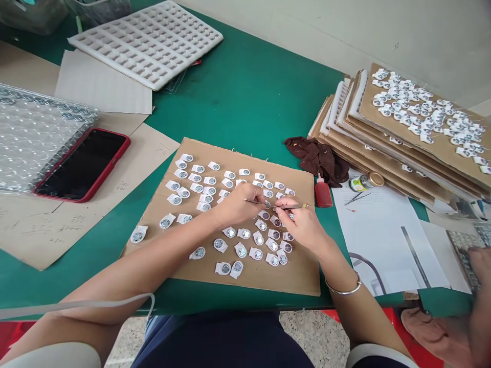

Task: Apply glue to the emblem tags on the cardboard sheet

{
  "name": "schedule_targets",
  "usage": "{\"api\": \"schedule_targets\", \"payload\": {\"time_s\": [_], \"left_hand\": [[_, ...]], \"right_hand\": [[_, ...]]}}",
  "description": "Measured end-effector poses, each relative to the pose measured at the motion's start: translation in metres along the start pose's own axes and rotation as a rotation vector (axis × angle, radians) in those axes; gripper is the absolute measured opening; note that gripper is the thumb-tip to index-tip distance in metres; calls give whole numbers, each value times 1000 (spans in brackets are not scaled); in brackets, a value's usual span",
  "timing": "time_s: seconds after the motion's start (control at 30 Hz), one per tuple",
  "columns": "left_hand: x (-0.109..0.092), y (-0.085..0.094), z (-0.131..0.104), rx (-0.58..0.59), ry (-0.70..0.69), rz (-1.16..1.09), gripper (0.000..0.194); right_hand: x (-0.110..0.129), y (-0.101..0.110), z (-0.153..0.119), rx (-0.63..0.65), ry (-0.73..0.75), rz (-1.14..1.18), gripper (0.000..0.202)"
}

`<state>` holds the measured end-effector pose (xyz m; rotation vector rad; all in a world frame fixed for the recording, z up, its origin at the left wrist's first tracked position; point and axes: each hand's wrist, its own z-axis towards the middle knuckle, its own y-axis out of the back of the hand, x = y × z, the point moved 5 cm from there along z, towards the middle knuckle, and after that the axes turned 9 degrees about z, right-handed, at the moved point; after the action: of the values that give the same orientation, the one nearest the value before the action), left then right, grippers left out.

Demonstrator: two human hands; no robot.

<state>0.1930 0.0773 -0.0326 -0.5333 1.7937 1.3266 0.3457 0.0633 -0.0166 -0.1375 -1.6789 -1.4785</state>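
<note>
A brown cardboard sheet (pixel 153 230) lies before me, dotted with many small round silver parts (pixel 240 250) on white paper tabs. Over its right half my two hands almost meet. My left hand (pixel 241 203) is closed, fingers pinched on a thin dark metal tool that looks like tweezers (pixel 253 202). My right hand (pixel 301 222) pinches dark tweezers (pixel 293 206) with a yellow mark near the back end. Between the fingertips is a small ring-like part (pixel 267 205), partly hidden. A metal bangle circles my right wrist.
To the right are a red dropper bottle (pixel 322 193), a brown cloth (pixel 318 158), a glass jar (pixel 364 182) and stacked cardboard sheets (pixel 360 138) bearing similar parts. Leftward lie a red-cased phone (pixel 84 163) and a white foam tray (pixel 149 43). Another person's arm (pixel 481 301) shows at right.
</note>
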Motion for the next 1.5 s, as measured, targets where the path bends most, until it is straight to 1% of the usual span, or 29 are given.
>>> {"api": "schedule_targets", "payload": {"time_s": [0.1,0.27,0.4,0.53,0.6,0.77,0.9,1.0,1.1,1.17,1.23,1.3,1.37,1.4,1.43,1.5], "left_hand": [[-1,0,0,7,-7,12,11],[-2,-1,-2,-6,-68,39,13],[-2,-3,-3,-20,-120,50,15],[-2,-4,-4,-38,-144,58,16],[-2,-4,-4,-34,-141,61,16],[-4,-3,-5,-20,-129,79,14],[-4,-3,-6,-16,-128,86,15],[-4,-3,-5,-17,-126,93,14],[-4,-4,-5,-10,-138,106,14],[-4,-5,-5,-11,-149,113,14],[-3,-5,-4,-20,-152,120,14],[-2,-4,-4,-30,-150,122,13],[-3,-5,-3,-27,-152,121,13],[-4,-5,-3,-24,-153,121,13],[-5,-5,-3,-23,-151,121,12],[-6,-5,-3,-24,-139,123,12]], "right_hand": [[1,-1,1,21,11,-12,15],[4,-1,2,45,23,-48,18],[6,0,2,52,10,-61,17],[6,1,2,45,-3,-43,18],[4,2,1,23,-35,-23,18],[-5,2,-1,-48,-202,52,16],[-3,2,0,-74,-195,28,16],[2,10,-5,-124,-176,-24,15],[1,28,-19,-205,-211,11,12],[-7,44,-29,-297,-251,83,14],[-23,65,-35,-444,-282,137,18],[-46,86,-32,-626,-288,132,23],[-73,105,-19,-781,-251,22,27],[-85,112,-9,-816,-213,-56,28],[-97,116,3,-807,-184,-137,27],[-122,115,28,-681,-181,-236,23]]}}
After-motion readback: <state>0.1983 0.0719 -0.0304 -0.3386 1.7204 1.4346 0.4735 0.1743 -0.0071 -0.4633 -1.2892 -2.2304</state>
